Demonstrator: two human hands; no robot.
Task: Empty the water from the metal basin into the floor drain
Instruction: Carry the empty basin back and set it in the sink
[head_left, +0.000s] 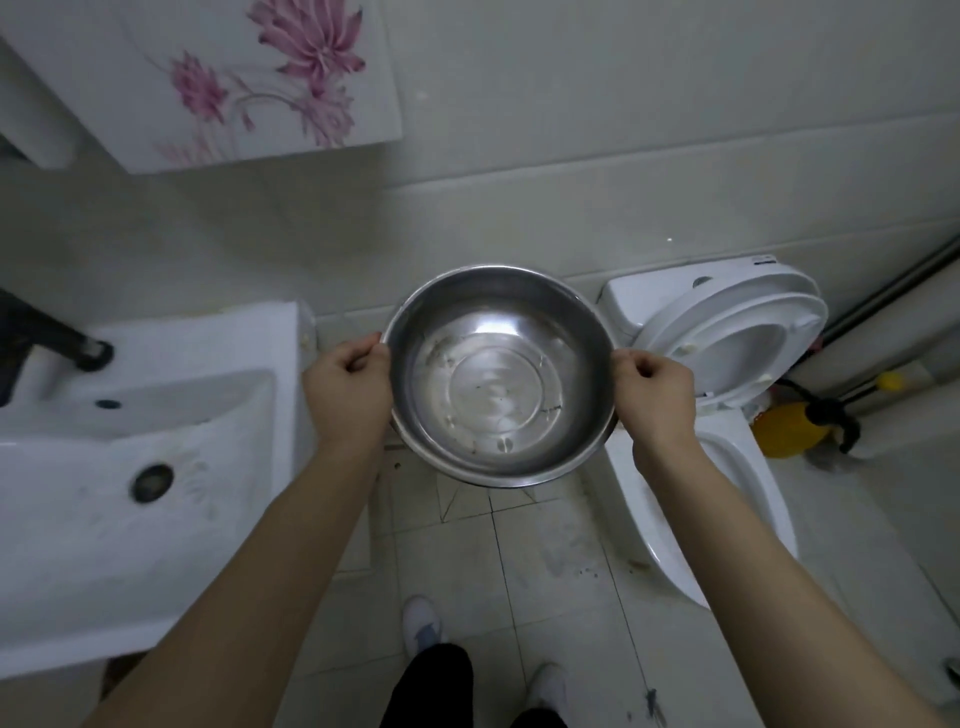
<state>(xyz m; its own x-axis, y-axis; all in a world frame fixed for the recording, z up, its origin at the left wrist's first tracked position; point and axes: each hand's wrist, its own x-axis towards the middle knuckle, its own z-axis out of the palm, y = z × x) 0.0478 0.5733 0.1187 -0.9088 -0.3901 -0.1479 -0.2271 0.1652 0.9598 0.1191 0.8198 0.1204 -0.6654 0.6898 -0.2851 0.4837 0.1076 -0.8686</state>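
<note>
A round metal basin (501, 376) hangs in front of me above the tiled floor, held roughly level. Shallow water with a few dark specks lies in its bottom. My left hand (348, 387) grips the basin's left rim with curled fingers. My right hand (655, 387) grips the right rim the same way. The floor drain cannot be made out; the basin hides the floor beneath it.
A white washbasin (135, 457) with a black tap (62, 343) stands at the left. A white toilet (727, 364) with raised lid and seat stands at the right. A yellow plunger (789, 426) lies beyond it. Grimy floor tiles (519, 561) and my white shoes lie below.
</note>
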